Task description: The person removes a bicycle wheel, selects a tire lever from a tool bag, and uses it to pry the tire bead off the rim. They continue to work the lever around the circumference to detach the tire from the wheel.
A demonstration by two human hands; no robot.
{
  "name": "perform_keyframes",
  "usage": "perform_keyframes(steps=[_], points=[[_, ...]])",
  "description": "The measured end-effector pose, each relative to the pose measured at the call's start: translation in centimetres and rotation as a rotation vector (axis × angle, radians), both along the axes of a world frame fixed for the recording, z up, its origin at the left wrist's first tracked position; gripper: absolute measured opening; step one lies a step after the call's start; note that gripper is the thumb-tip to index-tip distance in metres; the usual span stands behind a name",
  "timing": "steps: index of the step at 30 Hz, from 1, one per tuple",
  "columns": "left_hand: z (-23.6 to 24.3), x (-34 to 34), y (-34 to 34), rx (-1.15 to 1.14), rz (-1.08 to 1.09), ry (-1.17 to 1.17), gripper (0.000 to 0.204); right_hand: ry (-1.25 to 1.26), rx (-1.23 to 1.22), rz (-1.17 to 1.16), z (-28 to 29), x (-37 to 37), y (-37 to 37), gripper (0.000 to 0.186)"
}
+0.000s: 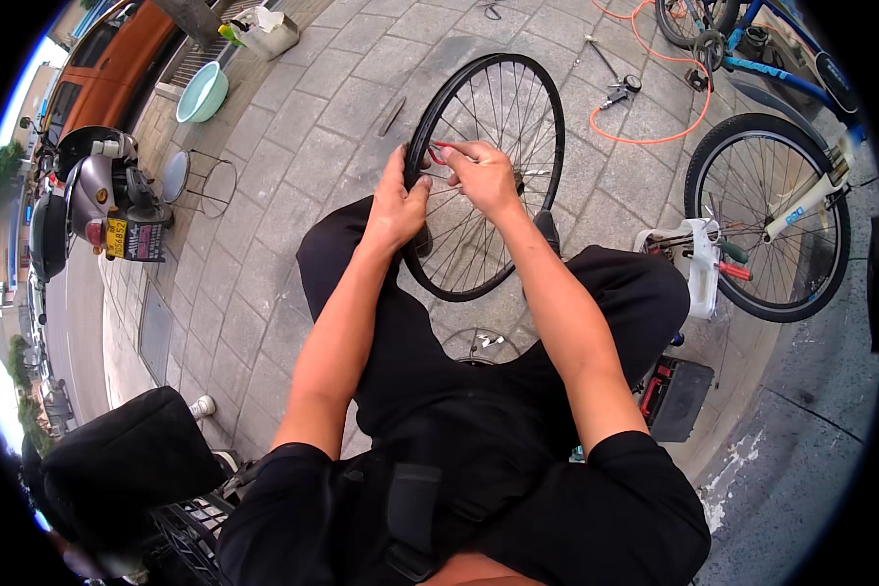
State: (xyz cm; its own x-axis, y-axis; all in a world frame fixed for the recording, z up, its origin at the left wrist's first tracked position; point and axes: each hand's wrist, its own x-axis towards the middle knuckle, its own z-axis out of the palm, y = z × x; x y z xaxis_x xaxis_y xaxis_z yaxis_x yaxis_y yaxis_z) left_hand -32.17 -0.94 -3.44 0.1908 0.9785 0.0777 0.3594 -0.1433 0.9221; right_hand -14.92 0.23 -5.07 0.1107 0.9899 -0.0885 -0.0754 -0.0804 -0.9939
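A bicycle wheel (549, 107) with a black tyre and thin spokes stands tilted between my knees. My left hand (398, 200) grips the left side of its rim and tyre, fingers curled round it. Just right of that, my right hand (479, 176) is closed on a small red-handled tool (440, 148) held against the rim among the spokes. What the tool's tip touches is too small to tell.
A blue-and-white bicycle (816, 91), white tool caddy (701, 273), black case (682, 400) and orange hose (654, 138) with gauge (620, 96) lie right. Left are a teal basin (202, 93), stool (176, 176), scooter (112, 195) and black bag (127, 449), with someone's shoe (203, 406) beside it.
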Motion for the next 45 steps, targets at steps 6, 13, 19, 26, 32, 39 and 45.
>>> perform_keyframes(steps=[6,13,19,26,32,39,45], points=[[1.4,0.3,0.4,-0.136,-0.061,-0.092,0.059,0.049,-0.152,-0.022,1.2,0.3,-0.1,0.030],[1.3,0.9,0.5,-0.158,-0.063,-0.117,0.069,-0.510,0.027,-0.084,2.1,1.0,-1.3,0.036],[0.5,-0.6,1.9,-0.090,-0.085,-0.015,0.071,-0.418,-0.021,0.053,1.2,0.3,-2.3,0.030],[-0.1,-0.8,2.0,-0.174,-0.024,-0.082,0.075,-0.388,0.160,-0.017,-2.0,-1.1,-2.0,0.025],[-0.5,-1.2,1.9,-0.114,-0.029,-0.085,0.074,-0.285,0.161,-0.005,-2.2,-2.4,-1.1,0.022],[-0.9,-0.8,2.2,-0.019,-0.010,0.140,0.065,-0.253,0.352,-0.159,-4.1,-2.6,-0.5,0.024],[-2.0,-0.4,1.9,0.217,0.057,0.293,0.061,0.021,-0.007,0.108,-3.3,-3.0,-0.7,0.028]])
